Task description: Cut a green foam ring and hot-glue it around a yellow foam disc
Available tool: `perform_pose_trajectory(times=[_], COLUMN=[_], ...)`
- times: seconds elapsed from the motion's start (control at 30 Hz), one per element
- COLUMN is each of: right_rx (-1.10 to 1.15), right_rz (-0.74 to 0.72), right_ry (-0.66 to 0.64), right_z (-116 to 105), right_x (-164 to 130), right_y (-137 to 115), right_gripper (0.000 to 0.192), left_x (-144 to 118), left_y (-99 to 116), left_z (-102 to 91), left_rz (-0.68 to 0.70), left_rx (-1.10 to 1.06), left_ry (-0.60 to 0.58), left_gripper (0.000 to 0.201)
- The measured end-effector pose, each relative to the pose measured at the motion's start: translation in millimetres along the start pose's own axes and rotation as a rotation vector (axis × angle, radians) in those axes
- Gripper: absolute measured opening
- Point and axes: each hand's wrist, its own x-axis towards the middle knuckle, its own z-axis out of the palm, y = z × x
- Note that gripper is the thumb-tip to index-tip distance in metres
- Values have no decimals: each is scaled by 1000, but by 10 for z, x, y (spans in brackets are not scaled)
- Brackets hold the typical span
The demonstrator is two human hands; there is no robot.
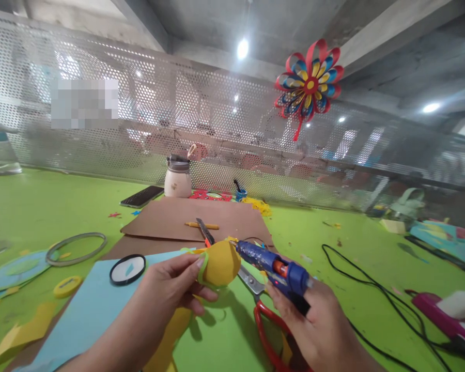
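Note:
A rounded yellow paper piece (222,264) with a light green strip along one side is pinched in my left hand (178,287). My right hand (313,320) grips a blue hot glue gun (269,266). The gun's nozzle points left at the upper edge of the yellow piece; whether it touches cannot be made out. Beneath the gun lie scissors with red handles (265,323), partly covered by my right hand. Sheets of green paper (213,338) and light blue paper (89,305) lie under my hands. A utility knife (205,231) rests behind the yellow piece.
Brown cardboard (163,219) carries an orange pencil-like stick (213,226). Farther back stand a bottle (177,178) and a phone (142,196). At left lie rings (77,249) and yellow scraps (23,336). A black cable (372,281) and magenta power strip (445,315) lie right.

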Motion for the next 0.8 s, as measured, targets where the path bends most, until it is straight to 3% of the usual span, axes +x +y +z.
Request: perform_pose_trajectory(times=[0.53,0.8], right_rx=[-33,-67], right_rz=[-52,-57], right_ry=[-79,-41], right_z=[39,18], right_x=[-17,-29], right_y=[-91,-48], right_gripper=[33,33], left_x=[0,6], left_y=[-5,11], left_z=[48,42], left_rz=[8,13], left_rx=[14,13], left_ry=[-2,18], left_gripper=[27,30])
